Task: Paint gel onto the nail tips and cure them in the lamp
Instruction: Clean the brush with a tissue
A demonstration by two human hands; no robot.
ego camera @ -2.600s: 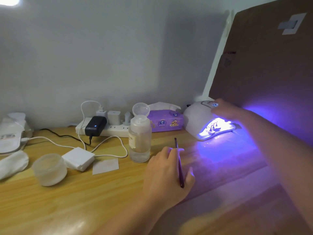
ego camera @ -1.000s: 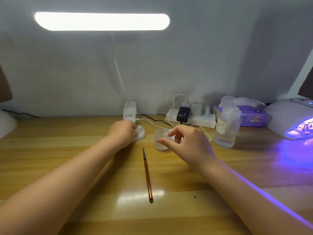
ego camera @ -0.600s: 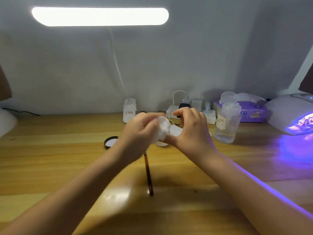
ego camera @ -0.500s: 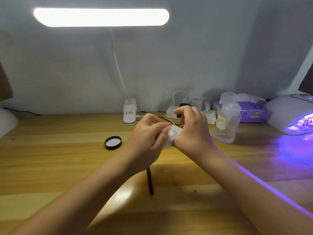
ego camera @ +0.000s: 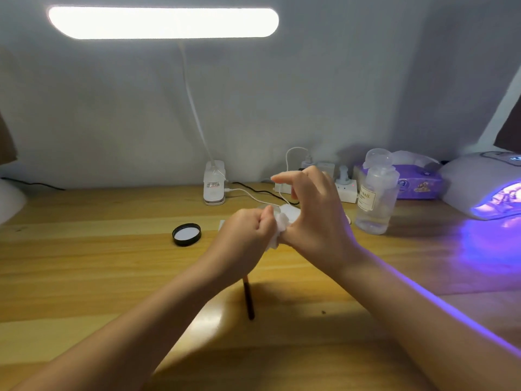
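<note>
Desk [ego camera: 84, 263]: pale wood, carrying all items listed, placed here relative to the black lid.

Lid [ego camera: 186, 234]: black, round, lying with its inside up, left of centre.

Left hand [ego camera: 248, 235]: just right of the lid, raised off the desk, fingers curled, pinching a white pad [ego camera: 279, 225].

Right hand [ego camera: 315, 218]: right of the lid, touching the pad from the other side; thumb and lower fingers meet the pad, index finger stretched out above. Whether it grips the pad, cannot tell.

Brush [ego camera: 248, 300]: dark handle, lying on the desk nearer the person than the lid, upper end hidden under the left hand.

Bottle [ego camera: 376, 198]: clear, labelled, upright, well right of the lid beyond the right hand.

Curing lamp [ego camera: 479, 182]: white dome, far right of the lid, glowing violet inside; shapes sit within, too blurred to identify as nail tips.

Tissue pack [ego camera: 420, 184]: purple, between bottle and curing lamp, at the wall.

Power strip [ego camera: 345, 190]: behind the hands.

Desk light [ego camera: 163, 22]: lit bar above the lid, clip base [ego camera: 214, 187] behind it.
</note>
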